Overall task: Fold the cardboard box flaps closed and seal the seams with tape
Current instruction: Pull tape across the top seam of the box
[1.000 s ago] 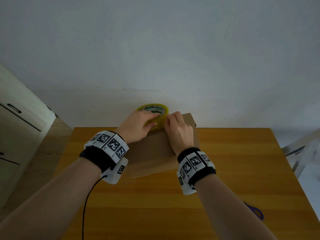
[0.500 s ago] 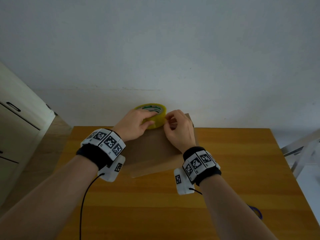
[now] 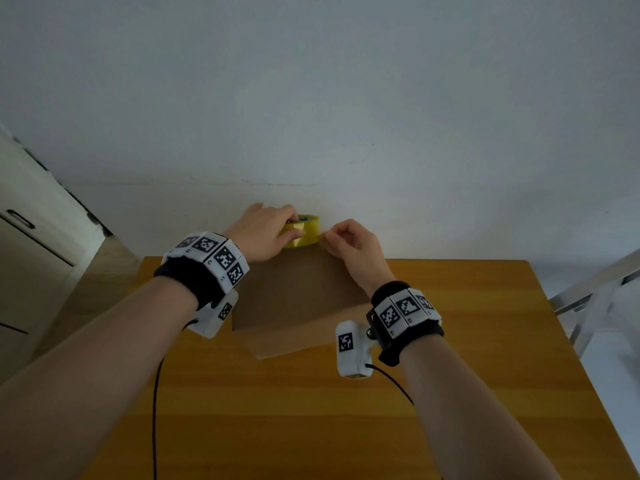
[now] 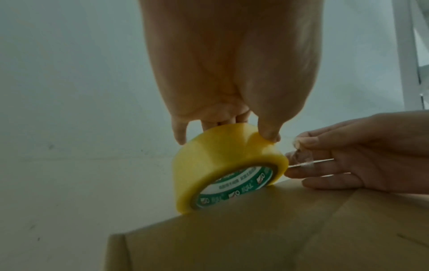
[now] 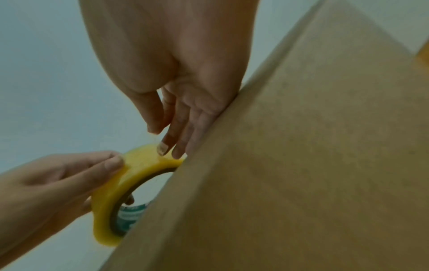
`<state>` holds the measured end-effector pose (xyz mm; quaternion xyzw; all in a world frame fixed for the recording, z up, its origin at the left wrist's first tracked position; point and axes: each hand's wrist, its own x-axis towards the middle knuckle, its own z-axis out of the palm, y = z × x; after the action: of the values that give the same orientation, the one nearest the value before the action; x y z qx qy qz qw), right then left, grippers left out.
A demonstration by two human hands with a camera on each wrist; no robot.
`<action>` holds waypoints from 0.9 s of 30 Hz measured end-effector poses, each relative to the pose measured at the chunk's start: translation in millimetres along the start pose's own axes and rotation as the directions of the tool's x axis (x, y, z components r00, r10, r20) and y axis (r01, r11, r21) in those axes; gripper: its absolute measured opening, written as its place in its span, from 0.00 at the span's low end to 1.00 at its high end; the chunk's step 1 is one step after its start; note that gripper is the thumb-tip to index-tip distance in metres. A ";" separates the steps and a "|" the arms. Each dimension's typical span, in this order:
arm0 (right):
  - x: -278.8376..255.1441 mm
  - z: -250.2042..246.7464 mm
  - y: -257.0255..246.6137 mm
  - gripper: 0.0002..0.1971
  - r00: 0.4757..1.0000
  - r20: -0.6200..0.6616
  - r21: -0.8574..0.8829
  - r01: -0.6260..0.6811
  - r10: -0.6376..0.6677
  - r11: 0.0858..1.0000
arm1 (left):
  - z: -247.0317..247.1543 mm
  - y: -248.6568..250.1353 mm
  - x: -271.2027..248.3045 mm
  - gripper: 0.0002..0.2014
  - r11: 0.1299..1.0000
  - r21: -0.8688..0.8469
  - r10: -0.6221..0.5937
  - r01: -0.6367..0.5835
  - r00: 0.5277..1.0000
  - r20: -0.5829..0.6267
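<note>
Tape roll (image 4: 223, 165) gripped, end seemingly pinched

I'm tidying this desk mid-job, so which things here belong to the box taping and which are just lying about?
In use:
- brown cardboard box, flaps closed
- yellow roll of tape, gripped by the left hand at the box's far edge
- clear tape end, pinched by the right hand

Lying about:
- white cabinet
- metal frame beside the wooden table

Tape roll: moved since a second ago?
Yes, slightly. The tape roll has tipped further over the cardboard box's far edge toward the wall, held by the left hand.
</note>
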<state>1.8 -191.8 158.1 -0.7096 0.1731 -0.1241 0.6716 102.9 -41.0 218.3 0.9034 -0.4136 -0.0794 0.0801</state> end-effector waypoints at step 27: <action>-2.9 -19.4 -5.8 0.05 0.972 0.088 0.639 -0.221 0.216 0.737 | -1.4 20.2 -21.7 0.32 0.878 -0.408 -0.397 0.251 0.858 -0.325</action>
<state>-8.3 -208.1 165.4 -0.4107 0.1994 -0.0937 0.8847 74.3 -37.5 225.6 0.9285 -0.2068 0.0215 0.3077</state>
